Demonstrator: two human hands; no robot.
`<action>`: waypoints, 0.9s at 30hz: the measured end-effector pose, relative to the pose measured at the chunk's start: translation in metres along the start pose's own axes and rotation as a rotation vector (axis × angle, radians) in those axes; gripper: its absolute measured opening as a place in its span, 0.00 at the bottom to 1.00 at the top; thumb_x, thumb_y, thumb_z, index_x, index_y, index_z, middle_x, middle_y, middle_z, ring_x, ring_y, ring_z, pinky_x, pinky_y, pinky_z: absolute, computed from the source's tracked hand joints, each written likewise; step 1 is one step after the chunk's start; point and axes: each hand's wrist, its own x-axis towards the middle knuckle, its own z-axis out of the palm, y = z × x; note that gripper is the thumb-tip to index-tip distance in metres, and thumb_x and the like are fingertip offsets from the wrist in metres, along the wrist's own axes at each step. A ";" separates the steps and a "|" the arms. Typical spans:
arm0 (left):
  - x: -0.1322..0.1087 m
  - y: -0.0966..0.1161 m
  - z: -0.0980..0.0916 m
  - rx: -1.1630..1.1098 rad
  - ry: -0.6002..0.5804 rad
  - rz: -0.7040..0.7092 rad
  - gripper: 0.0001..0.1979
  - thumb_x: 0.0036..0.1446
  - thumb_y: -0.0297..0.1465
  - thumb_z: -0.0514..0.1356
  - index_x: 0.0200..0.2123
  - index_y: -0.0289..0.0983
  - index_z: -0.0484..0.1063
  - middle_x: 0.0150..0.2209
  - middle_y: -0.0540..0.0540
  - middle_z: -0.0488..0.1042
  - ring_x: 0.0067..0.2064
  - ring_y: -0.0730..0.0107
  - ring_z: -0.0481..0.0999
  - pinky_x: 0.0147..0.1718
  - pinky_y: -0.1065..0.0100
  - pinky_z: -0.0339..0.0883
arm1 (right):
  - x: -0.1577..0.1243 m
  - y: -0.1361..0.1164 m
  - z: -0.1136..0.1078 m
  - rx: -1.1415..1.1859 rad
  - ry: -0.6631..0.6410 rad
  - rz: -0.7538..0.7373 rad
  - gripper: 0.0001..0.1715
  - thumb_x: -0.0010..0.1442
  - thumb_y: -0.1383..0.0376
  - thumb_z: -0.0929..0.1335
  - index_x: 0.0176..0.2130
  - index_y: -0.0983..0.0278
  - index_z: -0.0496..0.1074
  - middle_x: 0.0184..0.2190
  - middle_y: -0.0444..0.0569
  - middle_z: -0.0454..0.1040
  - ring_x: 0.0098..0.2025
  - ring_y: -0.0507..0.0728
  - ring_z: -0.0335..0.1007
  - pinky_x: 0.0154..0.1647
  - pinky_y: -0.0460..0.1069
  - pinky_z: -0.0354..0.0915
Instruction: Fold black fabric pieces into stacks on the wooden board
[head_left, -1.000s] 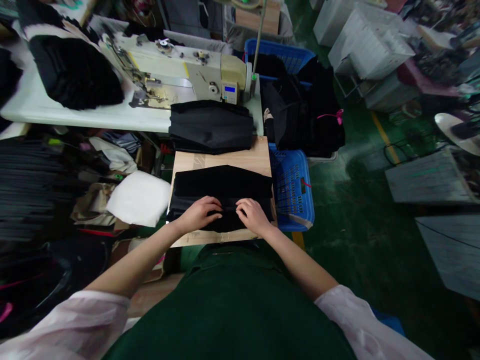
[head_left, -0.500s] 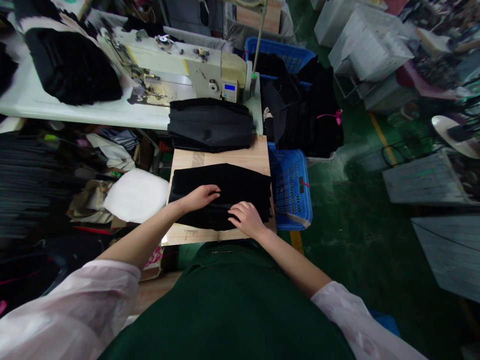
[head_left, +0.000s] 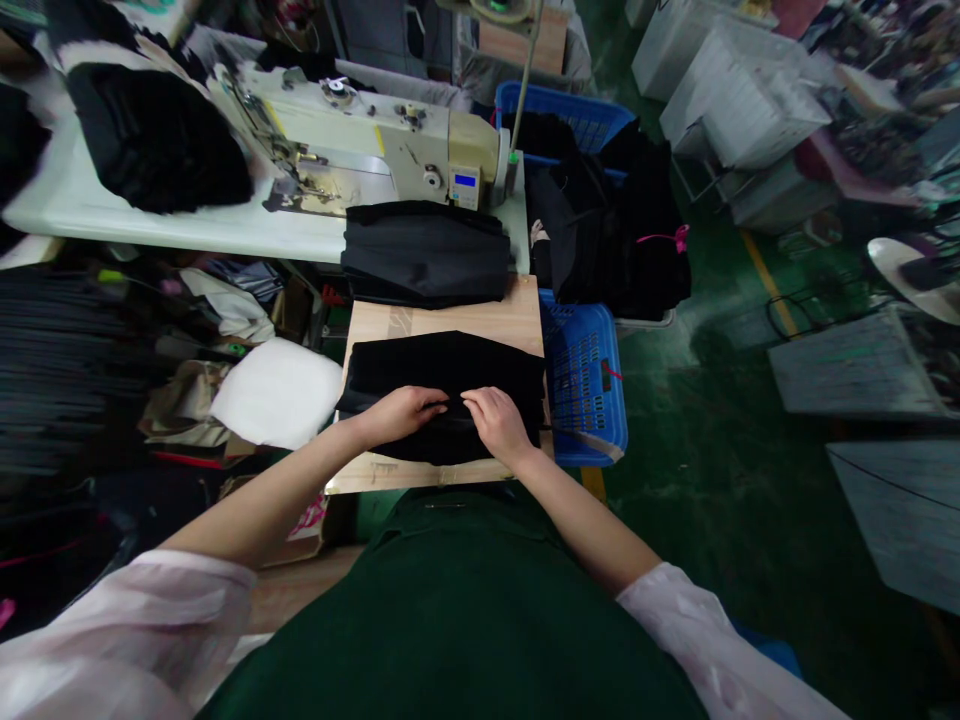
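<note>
A stack of black fabric pieces [head_left: 480,358] lies on the wooden board [head_left: 442,318] in front of me. Across its near half, my left hand [head_left: 409,412] has thumb and fingers pinched on the top black fabric piece. Just to the right, my right hand [head_left: 498,420] pinches the same piece, its fingertips a short gap from the left ones. What lies between the fingertips is too dark to make out in detail. Farther back, a second dark fabric stack [head_left: 427,250] rests between the board and the sewing machine [head_left: 409,150].
On the machine table [head_left: 187,228], a large black fabric bundle [head_left: 161,140] stands at the left. One blue basket [head_left: 589,385] is right of the board; black fabric [head_left: 622,220] is heaped behind it. A white cushion-like thing [head_left: 277,392] sits to the left.
My right hand has moved away from my body and its fingers have closed on the fabric. My left hand has come slightly nearer to me. Both hands are now level and closer together.
</note>
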 end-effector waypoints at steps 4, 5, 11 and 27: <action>0.014 -0.001 -0.020 0.014 -0.017 0.004 0.17 0.62 0.40 0.51 0.45 0.37 0.73 0.40 0.46 0.78 0.40 0.65 0.75 0.41 0.69 0.66 | -0.014 0.007 -0.001 -0.061 0.168 0.073 0.13 0.68 0.67 0.59 0.45 0.64 0.71 0.42 0.54 0.74 0.47 0.57 0.68 0.50 0.54 0.61; 0.019 -0.002 -0.025 0.017 -0.042 -0.001 0.17 0.61 0.40 0.51 0.44 0.37 0.74 0.39 0.46 0.78 0.39 0.66 0.75 0.41 0.69 0.65 | -0.020 0.008 -0.001 -0.071 0.142 0.029 0.12 0.67 0.67 0.60 0.43 0.64 0.72 0.41 0.54 0.74 0.46 0.57 0.69 0.49 0.54 0.61; 0.049 -0.010 -0.040 0.027 -0.193 -0.007 0.13 0.59 0.36 0.51 0.38 0.37 0.73 0.33 0.49 0.76 0.36 0.68 0.73 0.40 0.70 0.64 | -0.031 0.011 -0.002 -0.170 -0.169 -0.221 0.21 0.64 0.72 0.60 0.55 0.62 0.67 0.58 0.51 0.67 0.58 0.59 0.59 0.56 0.56 0.57; 0.100 -0.024 -0.073 0.474 0.032 -0.145 0.14 0.59 0.33 0.53 0.44 0.36 0.73 0.42 0.41 0.75 0.44 0.58 0.74 0.45 0.64 0.64 | -0.024 0.014 0.009 -0.111 -0.153 -0.240 0.15 0.69 0.64 0.60 0.48 0.65 0.73 0.39 0.51 0.78 0.40 0.54 0.71 0.40 0.50 0.61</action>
